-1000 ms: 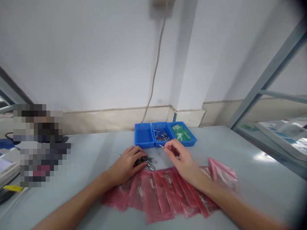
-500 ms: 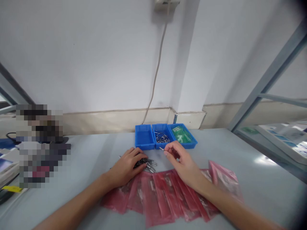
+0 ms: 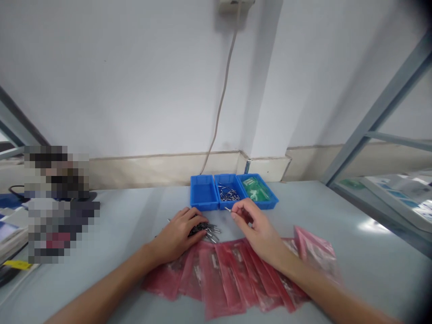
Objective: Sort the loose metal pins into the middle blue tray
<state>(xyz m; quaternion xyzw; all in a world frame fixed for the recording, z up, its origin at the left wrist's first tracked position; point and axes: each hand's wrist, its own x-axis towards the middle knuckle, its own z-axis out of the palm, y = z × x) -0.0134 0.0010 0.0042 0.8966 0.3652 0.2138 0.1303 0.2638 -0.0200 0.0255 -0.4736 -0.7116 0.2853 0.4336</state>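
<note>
My right hand (image 3: 256, 226) pinches one thin pin (image 3: 227, 209). My left hand (image 3: 177, 235) curls over the pile (image 3: 210, 231) beside it, grip hidden. So slight a pinch could let the pin slip.

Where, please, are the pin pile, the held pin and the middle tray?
pin pile (image 3: 212, 231): head view, uncovered right edge.
held pin (image 3: 227, 209): head view, free tip.
middle tray (image 3: 221, 204): head view, near wall.
</note>
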